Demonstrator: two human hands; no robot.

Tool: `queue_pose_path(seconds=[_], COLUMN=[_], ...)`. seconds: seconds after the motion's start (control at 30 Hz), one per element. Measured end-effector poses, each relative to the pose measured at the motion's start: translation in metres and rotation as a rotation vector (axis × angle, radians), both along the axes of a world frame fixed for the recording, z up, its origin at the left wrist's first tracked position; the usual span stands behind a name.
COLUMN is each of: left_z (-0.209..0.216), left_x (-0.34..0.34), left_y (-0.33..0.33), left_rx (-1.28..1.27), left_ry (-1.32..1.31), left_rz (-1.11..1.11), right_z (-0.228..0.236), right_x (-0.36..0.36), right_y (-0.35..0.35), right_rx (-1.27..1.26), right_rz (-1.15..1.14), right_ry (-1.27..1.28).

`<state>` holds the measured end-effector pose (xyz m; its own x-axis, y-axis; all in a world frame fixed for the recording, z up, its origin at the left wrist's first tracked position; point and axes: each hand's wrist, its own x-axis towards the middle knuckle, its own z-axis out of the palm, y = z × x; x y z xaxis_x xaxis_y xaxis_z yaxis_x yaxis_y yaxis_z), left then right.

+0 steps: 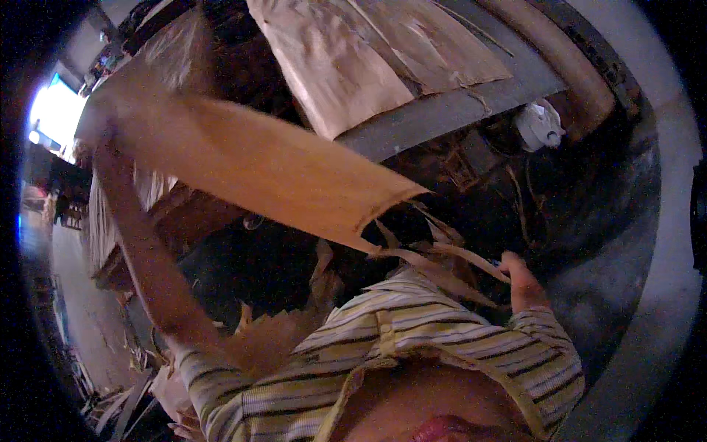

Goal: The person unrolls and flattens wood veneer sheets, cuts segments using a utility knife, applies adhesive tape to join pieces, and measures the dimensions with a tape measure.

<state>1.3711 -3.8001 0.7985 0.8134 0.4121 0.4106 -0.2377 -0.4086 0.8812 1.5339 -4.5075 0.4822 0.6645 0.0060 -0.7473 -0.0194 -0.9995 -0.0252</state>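
My left arm reaches out to the far left, and my left hand (101, 132), dim and smeared by motion, grips the upper end of a long, thin tan sheet (272, 166). That sheet slants down to the right across the view, its lower end in front of my body. Narrow tan strips (434, 274) trail from around this end toward my right hand (521, 278). The right hand is closed beside my body at the right, close to the end of a strip. Its fingers are partly hidden, and what they hold cannot be made out.
Wide tan sheets (346, 66) lie on a grey board (449, 114) ahead. A white plastic bundle (541, 125) sits by the board's right corner. Torn scraps (276, 335) surround my lap, and more strips (121, 401) litter the floor at lower left. A bright opening (55, 114) shows far left.
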Motion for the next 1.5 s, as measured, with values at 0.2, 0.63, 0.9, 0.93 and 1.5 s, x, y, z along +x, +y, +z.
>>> queue_pose_path(seconds=[0.2, 0.63, 0.9, 0.93, 1.5], left_z=[0.014, 0.055, -0.147, -0.191, -0.057], left_x=[0.096, 0.273, 0.339, 0.336, 0.312], left_y=[0.012, 0.076, 0.113, 0.058, -0.090], left_rx=[-0.027, -0.725, -1.948, -1.610, -0.498], left_ry=[-0.044, -0.113, 0.063, 0.109, -0.118], left_rz=[-0.191, -0.827, -1.263, -1.200, -0.160], right_z=[0.092, 0.224, 0.233, 0.225, 0.254], right_x=[0.037, 0.022, 0.106, 0.125, 0.257], right_y=[0.181, 0.381, 0.450, 0.432, 0.321], right_rx=[1.182, 1.392, 1.495, 1.402, 0.936], right_rz=[-0.332, 0.110, -0.075, -0.054, 0.173], right_ry=[-0.294, -0.340, -0.104, -0.197, -0.440])
